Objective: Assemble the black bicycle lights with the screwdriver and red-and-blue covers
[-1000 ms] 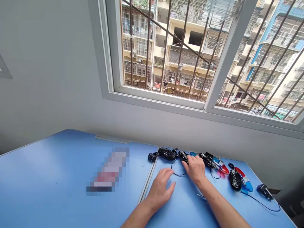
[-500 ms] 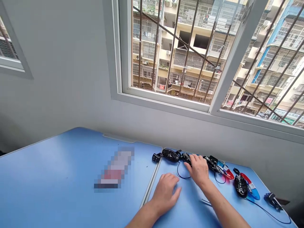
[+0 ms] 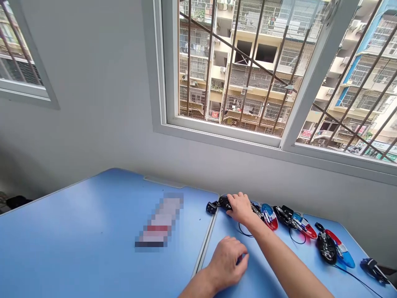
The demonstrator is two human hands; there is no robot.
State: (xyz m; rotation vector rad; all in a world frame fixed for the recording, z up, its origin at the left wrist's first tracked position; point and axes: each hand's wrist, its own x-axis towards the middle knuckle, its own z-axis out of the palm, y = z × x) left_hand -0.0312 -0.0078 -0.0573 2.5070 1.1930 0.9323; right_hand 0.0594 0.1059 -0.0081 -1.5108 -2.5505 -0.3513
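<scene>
At the near end of a row of gadgets, my right hand [image 3: 241,207] reaches over a black, oval, mouse-like device [image 3: 224,202], its fingers bent around the right side. That hand hides part of the device and its neighbour. Lower down, my left hand [image 3: 228,263] hovers over or rests on the blue table, fingers curled and thumb close to them. A small dark and reddish spot shows between thumb and fingers, too little to name. Left of the device sits a small black block [image 3: 212,207], seemingly joined to it.
Rightward along the table [image 3: 102,219] lie a black oval device [image 3: 283,215], another one [image 3: 326,247], red-and-blue oval pieces [image 3: 269,216] and a dark bundled cable [image 3: 374,271]. A blurred-out item [image 3: 161,221] lies left of the seam. Behind is a wall with a barred window.
My right hand has moved left along the row, from the second device to the first. My left hand's fingers have curled in. The view has shifted slightly left.
</scene>
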